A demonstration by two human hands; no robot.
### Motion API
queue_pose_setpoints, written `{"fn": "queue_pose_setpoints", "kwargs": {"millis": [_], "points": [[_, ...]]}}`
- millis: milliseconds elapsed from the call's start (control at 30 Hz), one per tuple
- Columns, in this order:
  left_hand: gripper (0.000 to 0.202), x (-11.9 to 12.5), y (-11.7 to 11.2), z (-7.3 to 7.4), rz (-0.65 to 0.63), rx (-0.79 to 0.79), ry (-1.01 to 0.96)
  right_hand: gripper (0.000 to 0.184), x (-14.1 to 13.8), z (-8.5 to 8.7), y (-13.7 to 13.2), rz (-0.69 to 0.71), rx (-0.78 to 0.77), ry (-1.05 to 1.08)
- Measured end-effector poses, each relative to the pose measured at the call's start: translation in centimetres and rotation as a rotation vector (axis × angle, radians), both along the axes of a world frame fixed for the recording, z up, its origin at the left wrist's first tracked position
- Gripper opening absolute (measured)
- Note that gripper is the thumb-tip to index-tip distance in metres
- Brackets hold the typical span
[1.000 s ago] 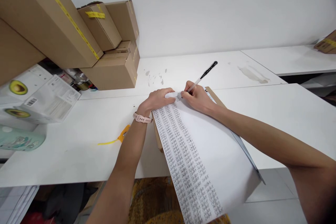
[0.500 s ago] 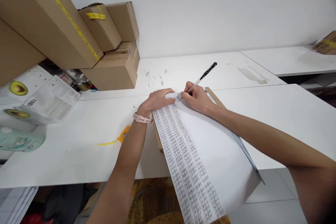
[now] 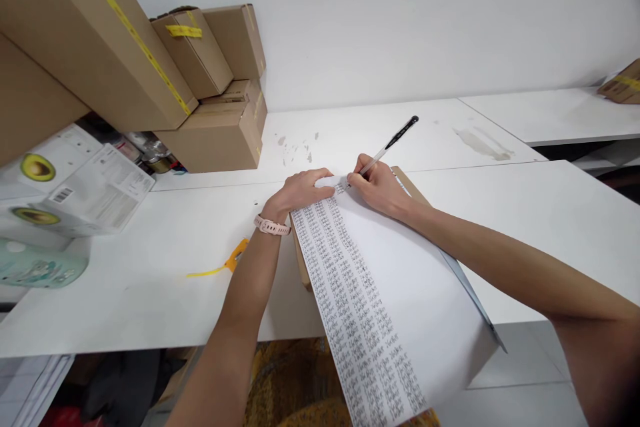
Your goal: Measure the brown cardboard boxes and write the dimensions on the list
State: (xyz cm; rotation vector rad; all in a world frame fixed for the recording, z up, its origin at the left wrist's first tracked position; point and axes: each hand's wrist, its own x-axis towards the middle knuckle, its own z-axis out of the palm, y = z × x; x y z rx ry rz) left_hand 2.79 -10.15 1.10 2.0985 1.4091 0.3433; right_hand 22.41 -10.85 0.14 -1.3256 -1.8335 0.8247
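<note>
In my right hand (image 3: 377, 188) is a pen (image 3: 393, 140) with a clear barrel and a black upper end, tilted up to the right. Its tip is at the top of a white sheet of paper (image 3: 415, 293), beside the short start of a handwritten column. Several columns of small repeated handwriting fill the sheet's left part; the right part is blank. My left hand (image 3: 305, 189) grips the sheet's top left edge, thumb on the front. Beneath the paper show a brown cardboard edge (image 3: 301, 260) and a thin blue-grey board (image 3: 473, 297). The sheet's lower end hangs past the table edge.
The white table (image 3: 180, 320) carries an orange tape measure (image 3: 237, 255) with its yellow tape pulled out, left of my forearm. Cardboard boxes (image 3: 210, 140) are stacked at the back left. A white avocado-print box (image 3: 95, 187) and a mint-green container (image 3: 43, 265) stand at the left.
My right hand and the pen have shifted slightly to the right along the top of the sheet. The left hand stays in place on the paper.
</note>
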Motion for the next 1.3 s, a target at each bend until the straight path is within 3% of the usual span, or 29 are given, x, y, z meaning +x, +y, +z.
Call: {"fn": "queue_pose_setpoints", "kwargs": {"millis": [567, 767, 867, 1000, 1200, 1300], "points": [[0.042, -0.2, 0.3, -0.4, -0.005, -0.008, -0.032, 0.02, 0.1, 0.2, -0.1, -0.037, -0.012, 0.001], [0.042, -0.4, 0.6, -0.5, -0.009, -0.056, -0.073, 0.021, 1.6, 0.4, 1.3, -0.116, 0.023, 0.327], [0.042, -0.6, 0.6, -0.5, -0.015, -0.042, -0.079, 0.033, 3.6, 1.4, 1.1, -0.149, 0.113, 0.392], [0.04, -0.8, 0.8, -0.8, -0.018, -0.053, -0.083, 0.038, 7.5, 2.0, -1.8, -0.262, 0.132, 0.227], [0.038, -0.5, 0.7, -0.5, -0.004, -0.042, -0.059, 0.04, 12.0, -0.2, -9.1, -0.356, 0.012, -0.266], [0.044, 0.1, 0.0, -0.3, 0.062, 0.023, -0.006, 0.042, 12.7, -1.1, -12.9, -0.369, -0.039, -0.351]]}}
